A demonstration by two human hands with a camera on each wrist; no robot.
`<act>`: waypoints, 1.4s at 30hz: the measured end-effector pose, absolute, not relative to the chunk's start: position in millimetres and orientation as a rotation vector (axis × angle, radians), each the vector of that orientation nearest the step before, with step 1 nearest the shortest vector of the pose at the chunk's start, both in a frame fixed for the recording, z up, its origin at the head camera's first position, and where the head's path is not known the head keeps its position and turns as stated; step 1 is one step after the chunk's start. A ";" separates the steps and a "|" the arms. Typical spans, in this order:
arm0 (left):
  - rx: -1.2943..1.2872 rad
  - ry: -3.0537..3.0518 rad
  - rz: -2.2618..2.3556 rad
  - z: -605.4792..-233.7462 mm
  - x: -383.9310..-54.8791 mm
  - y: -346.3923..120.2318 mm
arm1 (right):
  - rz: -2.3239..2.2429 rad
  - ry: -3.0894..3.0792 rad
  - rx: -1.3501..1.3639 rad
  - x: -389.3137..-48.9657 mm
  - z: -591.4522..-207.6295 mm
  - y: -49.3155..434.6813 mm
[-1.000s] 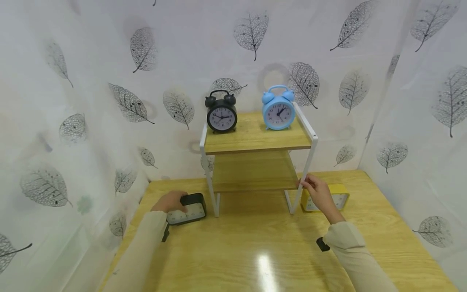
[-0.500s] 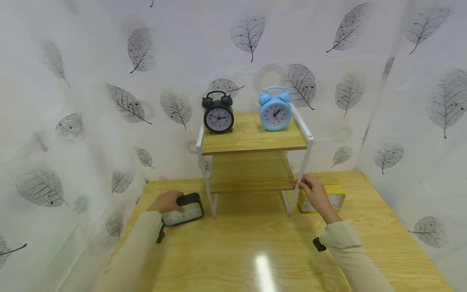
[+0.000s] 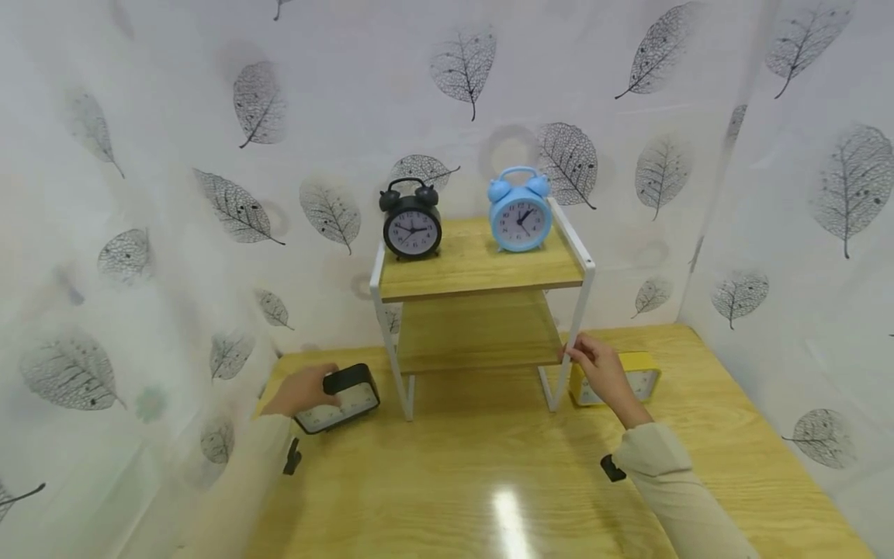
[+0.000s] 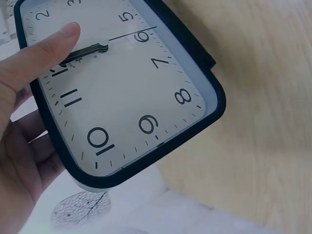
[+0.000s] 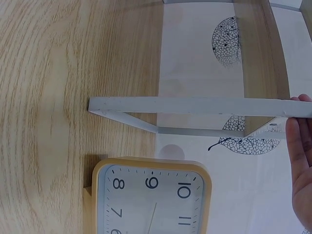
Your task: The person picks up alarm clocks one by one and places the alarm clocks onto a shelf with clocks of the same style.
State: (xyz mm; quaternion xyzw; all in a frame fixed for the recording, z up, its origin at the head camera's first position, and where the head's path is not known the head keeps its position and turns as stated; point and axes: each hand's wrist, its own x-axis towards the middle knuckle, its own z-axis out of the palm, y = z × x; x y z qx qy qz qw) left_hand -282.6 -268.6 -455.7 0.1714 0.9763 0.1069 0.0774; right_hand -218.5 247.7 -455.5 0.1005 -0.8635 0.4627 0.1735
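My left hand [image 3: 302, 390] grips a black-framed rectangular clock [image 3: 355, 397] near the table's left side. In the left wrist view, the thumb presses on the clock's white face [image 4: 122, 97] while the other fingers reach behind the frame. The clock is slightly tilted, its right end higher. My right hand [image 3: 604, 374] pinches the white right-hand upright [image 3: 576, 317] of a two-tier wooden shelf [image 3: 482, 272], at the height of its lower board. In the right wrist view, the fingertips [image 5: 292, 127] meet this metal bar from its end; part of the hand lies outside the picture.
On the shelf's top board stand a black twin-bell alarm clock [image 3: 412, 231] and a light blue one [image 3: 520, 223]. A yellow rectangular clock [image 3: 639, 362] stands on the wooden table [image 3: 447, 481], partly behind my right hand. Leaf-patterned sheeting [image 3: 335, 93] encloses the back and sides.
My left hand has shifted the black rectangular clock a little left, away from the shelf, and its tilt has grown. The right hand keeps its hold on the upright. The head view has swung slightly.
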 end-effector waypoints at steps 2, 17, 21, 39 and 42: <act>0.536 2.944 0.318 -447.9 -282.7 -271.3 | 1.320 -2.445 0.290 -218.3 -455.5 246.9; 0.550 2.992 0.286 -373.3 -280.6 -261.4 | 1.249 -2.473 0.278 -218.1 -456.4 247.4; 0.548 3.013 0.269 -352.9 -281.7 -248.2 | 1.266 -2.485 0.272 -218.4 -456.6 247.1; 0.724 2.990 0.407 -307.0 -317.2 -165.4 | 1.284 -2.504 0.266 -217.9 -454.9 246.5; 0.675 2.941 0.514 -307.5 -321.2 -153.3 | 1.259 -2.497 0.273 -218.0 -455.4 247.3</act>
